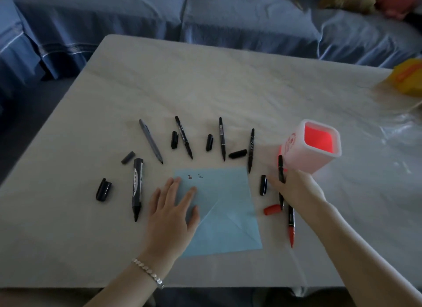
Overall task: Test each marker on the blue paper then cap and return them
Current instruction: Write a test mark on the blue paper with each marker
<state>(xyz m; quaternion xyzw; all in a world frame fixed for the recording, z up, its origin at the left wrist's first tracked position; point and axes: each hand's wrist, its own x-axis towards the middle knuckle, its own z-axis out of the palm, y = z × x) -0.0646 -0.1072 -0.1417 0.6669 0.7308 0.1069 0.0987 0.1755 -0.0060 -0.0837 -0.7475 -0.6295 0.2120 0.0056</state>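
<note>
My left hand (pixel 173 213) lies flat on the left side of the paper (pixel 228 226), fingers straight and spread. A bracelet (pixel 148 272) is on that wrist. The blue paper sits by the table's (pixel 68 238) near edge, about midway along it, with a red mark (pixel 190 176) and a dark mark (pixel 200 176) at its far left corner.

Right of the paper the red marker (pixel 291 226) lies uncapped, tip toward the near edge. The red cap (pixel 272 209) lies just beside its far end. Past that, my right hand (pixel 296 188) holds a black marker (pixel 280 167) between its fingers, the far end poking out beyond them. The fingers are blurred, so I can't tell just how they pinch it. A black cap (pixel 263 185) lies just left of that hand.

Left of the paper the thick marker (pixel 137 188) lies uncapped, tip toward me, with its big cap (pixel 104 189) further left. Just beyond it is a grey cap (pixel 128 157).

Beyond the paper's far edge, uncapped markers fan out with tips toward the paper. From left to right they run grey marker (pixel 150 141), second cap (pixel 174 140), second marker (pixel 183 137), third cap (pixel 209 142), third marker (pixel 222 138), fourth cap (pixel 237 153), fourth marker (pixel 251 150).

The holder (pixel 294 151), white with a red inside, stands just behind my right hand. Clear plastic (pixel 399 135) lies by the right edge and a yellow thing (pixel 408 78) at the far right corner. A blue sofa (pixel 205 21) runs past the far edge.
</note>
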